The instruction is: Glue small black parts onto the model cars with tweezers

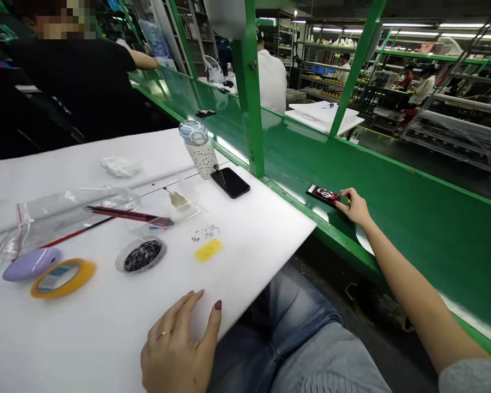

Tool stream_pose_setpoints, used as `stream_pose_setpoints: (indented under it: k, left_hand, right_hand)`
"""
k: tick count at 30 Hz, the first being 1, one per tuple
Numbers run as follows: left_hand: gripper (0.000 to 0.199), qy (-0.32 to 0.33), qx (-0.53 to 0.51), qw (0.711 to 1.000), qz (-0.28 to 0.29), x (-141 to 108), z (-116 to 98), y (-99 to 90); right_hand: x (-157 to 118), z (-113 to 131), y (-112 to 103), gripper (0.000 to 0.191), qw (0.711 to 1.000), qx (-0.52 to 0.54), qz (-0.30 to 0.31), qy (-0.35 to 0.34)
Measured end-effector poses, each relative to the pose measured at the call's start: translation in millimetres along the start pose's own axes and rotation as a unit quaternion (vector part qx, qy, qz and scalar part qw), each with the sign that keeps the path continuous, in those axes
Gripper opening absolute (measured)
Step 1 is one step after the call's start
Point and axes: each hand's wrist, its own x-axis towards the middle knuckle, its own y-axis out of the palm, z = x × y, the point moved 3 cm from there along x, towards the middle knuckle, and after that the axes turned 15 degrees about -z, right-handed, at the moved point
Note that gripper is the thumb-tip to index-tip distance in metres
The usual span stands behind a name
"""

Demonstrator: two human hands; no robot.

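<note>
On the green belt to the right, my right hand [355,207] pinches the near right end of a small flat black item [324,194] that bears a red, white and black pattern. What exactly the item is I cannot make out. My left hand [182,344] rests on the white table top [253,256], fingers apart and holding nothing. Just beyond it lie a strip of yellow tape [208,250], scattered tiny black bits [204,233] and a round clear dish [142,255] of small black pieces.
A yellow tape roll [63,278], a purple case [31,264], clear plastic bags [77,204] and red-black tweezers-like sticks [131,214] lie left. A phone [230,182] and a dotted cup [200,153] stand near a green post [249,93]. A person [73,76] sits further back.
</note>
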Motion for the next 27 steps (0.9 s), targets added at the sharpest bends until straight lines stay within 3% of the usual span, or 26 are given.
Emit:
stream_pose_setpoints:
  k: [8,11,13,16,19,23,27]
  left_hand:
    - [0.041,0.033,-0.009,0.999,-0.020,-4,1,4.9]
    - [0.038,0.028,-0.008,0.999,-0.031,-5,-2,4.2]
    - [0.035,0.033,-0.009,0.999,-0.027,-4,-3,3.7]
    - [0.030,0.037,-0.013,0.999,-0.023,-4,-2,3.2]
    - [0.029,0.030,-0.015,0.999,-0.032,-3,-1,2.2]
    - [0.027,0.023,-0.018,0.998,-0.052,-5,-1,2.1]
    - [0.022,0.036,-0.010,0.996,-0.085,-9,2,4.1]
  right_hand:
    - [-115,-13,-110,0.031,0.989,-0.100,-0.099,0.034]
    - [-137,-19,-126,0.034,0.980,-0.123,-0.149,0.055]
    - [-141,-17,-124,0.037,0.979,-0.117,-0.156,0.064]
    - [-132,5,-102,0.041,0.994,-0.019,-0.088,0.069]
    - [-116,53,-63,0.043,0.986,0.157,0.021,0.047]
    - [-94,121,5,0.041,0.951,0.265,0.150,-0.049]
    - [-62,158,80,0.026,0.931,0.281,0.197,-0.125]
